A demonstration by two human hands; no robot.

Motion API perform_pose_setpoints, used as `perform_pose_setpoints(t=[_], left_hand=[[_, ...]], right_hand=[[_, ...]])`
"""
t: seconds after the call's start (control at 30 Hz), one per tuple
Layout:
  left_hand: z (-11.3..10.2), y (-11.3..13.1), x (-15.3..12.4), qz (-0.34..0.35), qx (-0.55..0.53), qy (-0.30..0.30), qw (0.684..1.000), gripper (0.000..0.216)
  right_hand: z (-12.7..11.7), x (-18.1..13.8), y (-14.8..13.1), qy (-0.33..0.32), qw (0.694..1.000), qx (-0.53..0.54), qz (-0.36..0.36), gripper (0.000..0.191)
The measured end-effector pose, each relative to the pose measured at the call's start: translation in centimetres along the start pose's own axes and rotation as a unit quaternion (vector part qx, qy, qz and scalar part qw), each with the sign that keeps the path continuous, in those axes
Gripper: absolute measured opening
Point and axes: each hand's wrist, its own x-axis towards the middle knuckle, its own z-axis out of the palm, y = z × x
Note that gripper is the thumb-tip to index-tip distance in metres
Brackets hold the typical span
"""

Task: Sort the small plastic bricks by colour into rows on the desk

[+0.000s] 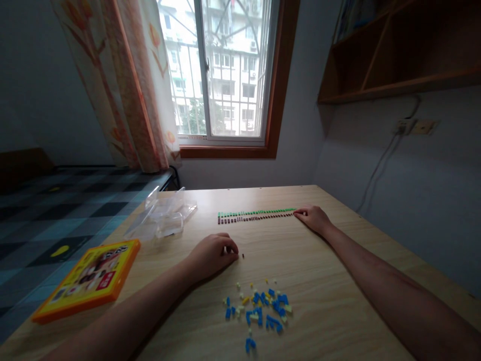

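Note:
My left hand [212, 253] rests on the wooden table [338, 281] with its fingers curled under, just left of one tiny dark brick [243, 256]. My right hand [311, 217] reaches to the right end of a long double row: green bricks [255, 212] behind, dark brown bricks [255, 218] in front. Its fingertips pinch together at the end of the brown row; what they hold, if anything, is too small to see. A loose pile of blue, yellow and white bricks [261, 311] lies near me, between my forearms.
An open clear plastic case [161, 218] lies at the table's left. An orange-yellow box [90, 278] sits on the near left edge. Behind are a window [221, 70], a patterned curtain [128, 90], a wall shelf [398, 50] and a bed at left.

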Motion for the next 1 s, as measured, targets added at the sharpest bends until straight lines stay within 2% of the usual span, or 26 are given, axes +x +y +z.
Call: perform_pose_setpoints(t=[0.27, 0.4, 0.47, 0.57, 0.7, 0.8, 1.0], left_hand=[[0.0, 0.1, 0.1, 0.000, -0.005, 0.001, 1.000, 0.016], [-0.1, 0.3, 0.1, -0.004, -0.001, -0.002, 1.000, 0.016], [-0.1, 0.3, 0.1, -0.006, -0.002, -0.002, 1.000, 0.016], [0.0, 0.3, 0.1, -0.009, -0.005, 0.003, 1.000, 0.016], [0.1, 0.2, 0.1, -0.006, -0.007, 0.016, 1.000, 0.016], [0.2, 0.0, 0.0, -0.003, -0.010, 0.021, 1.000, 0.017], [0.2, 0.0, 0.1, -0.005, -0.016, 0.022, 1.000, 0.017]], right_hand=[[-0.6, 0.0, -0.9, 0.044, 0.999, 0.009, -0.026, 0.023], [-1.0, -0.5, -4.5, 0.093, 0.989, 0.056, -0.099, 0.022], [-0.8, -1.3, -7.6, 0.062, 0.980, 0.107, -0.155, 0.020], [0.0, -3.4, -13.0, -0.027, 0.962, 0.172, -0.210, 0.016], [1.1, -6.0, -17.9, -0.095, 0.949, 0.192, -0.232, 0.014], [1.5, -6.8, -18.9, -0.095, 0.953, 0.172, -0.230, 0.015], [1.6, -6.6, -18.5, -0.084, 0.956, 0.150, -0.237, 0.012]])
